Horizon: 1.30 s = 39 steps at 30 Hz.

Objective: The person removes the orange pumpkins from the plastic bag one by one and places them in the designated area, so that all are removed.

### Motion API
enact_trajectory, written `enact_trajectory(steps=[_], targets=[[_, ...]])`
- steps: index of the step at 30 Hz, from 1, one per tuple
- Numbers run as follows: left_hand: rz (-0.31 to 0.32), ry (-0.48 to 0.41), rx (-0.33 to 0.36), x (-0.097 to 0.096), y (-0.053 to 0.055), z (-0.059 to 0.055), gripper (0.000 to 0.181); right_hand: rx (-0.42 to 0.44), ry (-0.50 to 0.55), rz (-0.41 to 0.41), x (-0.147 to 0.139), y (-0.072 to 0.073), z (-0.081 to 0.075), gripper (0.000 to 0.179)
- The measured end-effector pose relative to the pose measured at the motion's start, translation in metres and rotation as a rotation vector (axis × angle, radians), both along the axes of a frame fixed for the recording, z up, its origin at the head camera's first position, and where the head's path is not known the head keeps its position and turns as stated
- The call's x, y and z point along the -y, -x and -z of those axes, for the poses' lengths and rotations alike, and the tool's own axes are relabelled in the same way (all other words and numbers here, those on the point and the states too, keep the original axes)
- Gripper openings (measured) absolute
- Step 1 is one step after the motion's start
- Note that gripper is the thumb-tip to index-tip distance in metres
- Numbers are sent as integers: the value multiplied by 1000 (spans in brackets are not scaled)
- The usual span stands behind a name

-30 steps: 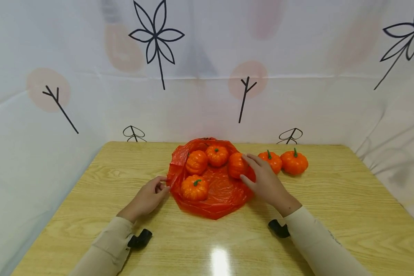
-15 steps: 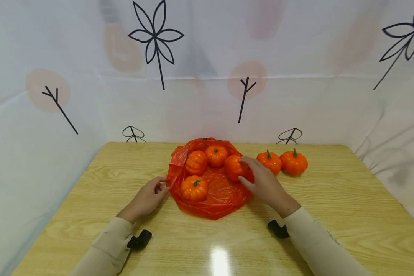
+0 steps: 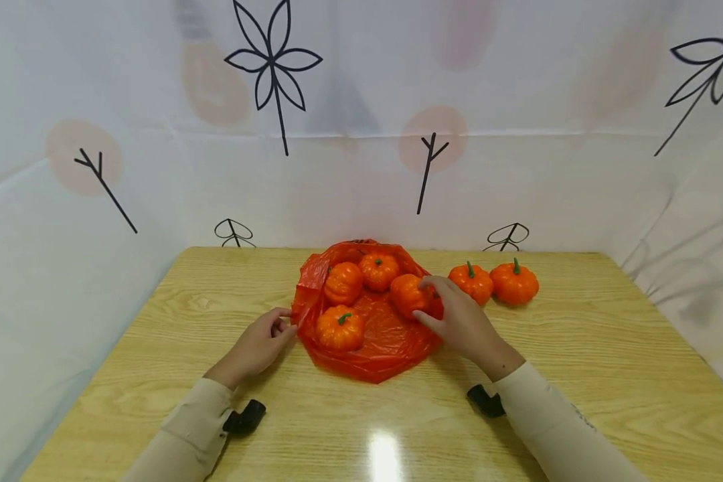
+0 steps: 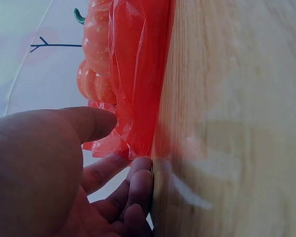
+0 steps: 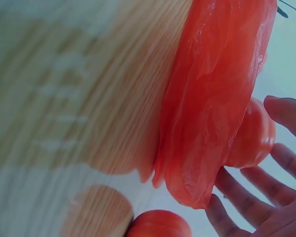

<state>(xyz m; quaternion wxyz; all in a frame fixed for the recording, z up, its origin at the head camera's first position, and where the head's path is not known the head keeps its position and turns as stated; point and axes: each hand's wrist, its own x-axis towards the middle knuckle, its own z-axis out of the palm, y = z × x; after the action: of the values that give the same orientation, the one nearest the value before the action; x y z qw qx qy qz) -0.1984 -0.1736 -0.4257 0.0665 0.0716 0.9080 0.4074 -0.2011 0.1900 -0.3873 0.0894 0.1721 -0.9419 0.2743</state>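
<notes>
Right hand (image 3: 465,326) was spread wide, loosely about a pumpkin (image 3: 406,294) in its curve, inside the red bag (image 3: 378,367); left hand (image 3: 260,343), opposite, pinched the bag's edge. Easing off gently with that edge steadied seemed best

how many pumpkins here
6. In the bag: front pumpkin, left pumpkin, back pumpkin, right pumpkin at the right hand. On the table, right of the bag: inner pumpkin, outer pumpkin. More might be hidden.

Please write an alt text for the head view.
A right hand touches one of four orange pumpkins in an open red bag on a wooden table. The left hand touches the bag's edge; two pumpkins stand outside.
</notes>
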Motion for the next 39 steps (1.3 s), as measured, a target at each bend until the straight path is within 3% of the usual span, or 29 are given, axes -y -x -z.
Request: enact_trajectory(steps=[13,18,27,39], targets=[[2,-8,13,1,0,0,35,8,-27,25,5,-2,-3,48],[-6,-7,32,1,-2,1,34,11,-26,1,4,-2,-1,57],[28,-19,2,0,1,-2,34,54,-10,-12,2,-1,-4,69],[14,-15,3,1,0,-2,34,-19,-36,-51,1,-3,-3,62]])
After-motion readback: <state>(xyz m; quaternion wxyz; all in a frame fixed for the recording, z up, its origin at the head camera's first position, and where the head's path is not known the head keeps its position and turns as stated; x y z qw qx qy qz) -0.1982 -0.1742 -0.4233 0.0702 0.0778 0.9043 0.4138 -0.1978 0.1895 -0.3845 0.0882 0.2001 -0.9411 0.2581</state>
